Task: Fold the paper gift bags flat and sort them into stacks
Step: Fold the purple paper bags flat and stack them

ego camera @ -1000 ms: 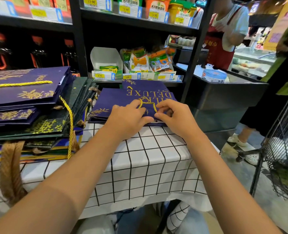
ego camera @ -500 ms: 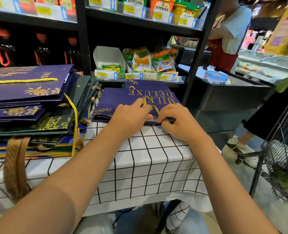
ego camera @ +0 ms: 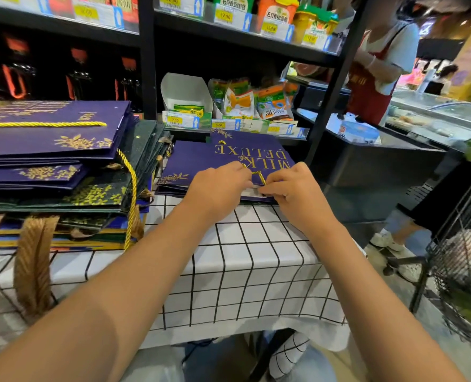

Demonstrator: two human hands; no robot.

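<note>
Both hands meet at the near edge of a flat purple paper gift bag printed "MILK DELUXE" in gold. The left hand and right hand each have a narrow grip, fingers curled and pinching the bag's gold twisted cord handle. The bag tops a low stack of purple bags on the counter's white cloth with black grid lines. Just to the left rises a taller stack of purple and dark green bags.

Gridded tablecloth under two flat bag stacks.
</note>
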